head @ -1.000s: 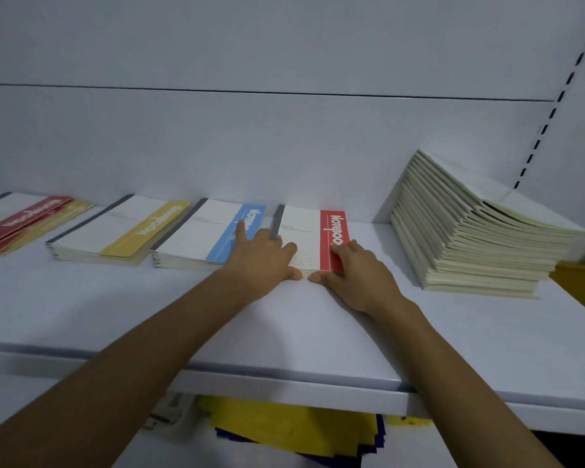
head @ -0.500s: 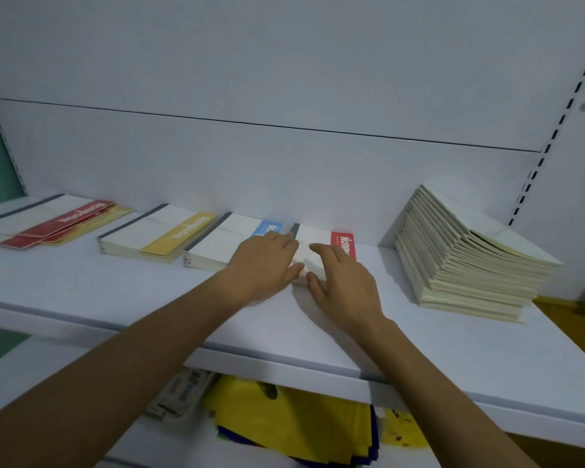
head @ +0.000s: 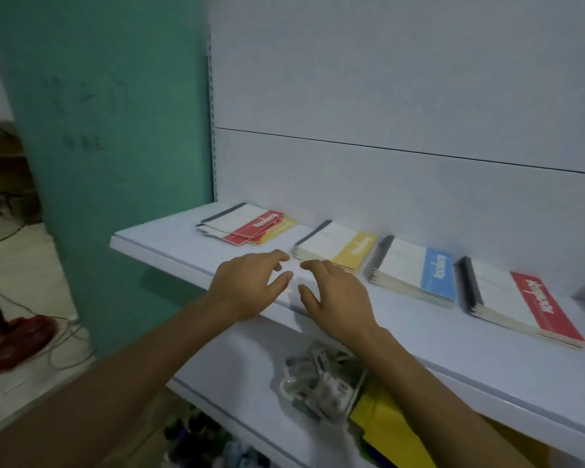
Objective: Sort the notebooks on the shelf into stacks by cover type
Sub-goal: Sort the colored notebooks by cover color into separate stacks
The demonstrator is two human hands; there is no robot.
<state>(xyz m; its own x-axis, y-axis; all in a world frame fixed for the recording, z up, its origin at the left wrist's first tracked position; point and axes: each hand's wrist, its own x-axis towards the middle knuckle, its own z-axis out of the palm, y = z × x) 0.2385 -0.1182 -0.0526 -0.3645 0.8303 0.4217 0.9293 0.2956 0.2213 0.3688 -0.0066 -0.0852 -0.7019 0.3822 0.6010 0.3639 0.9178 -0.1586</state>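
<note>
Empty, fingers loosely spread, the left hand (head: 250, 285) and right hand (head: 338, 298) hover over the shelf's (head: 419, 336) front edge. Beyond lie a sorted yellow stack (head: 335, 249), blue stack (head: 416, 275) and red stack (head: 520, 305). A mixed red-and-yellow pile (head: 247, 224) at the far end awaits sorting. The cover lettering is too blurred to read.

A row of notebook stacks (head: 414, 275) runs left to right on the shelf (head: 419, 342), near its back panel (head: 385, 187).
</note>
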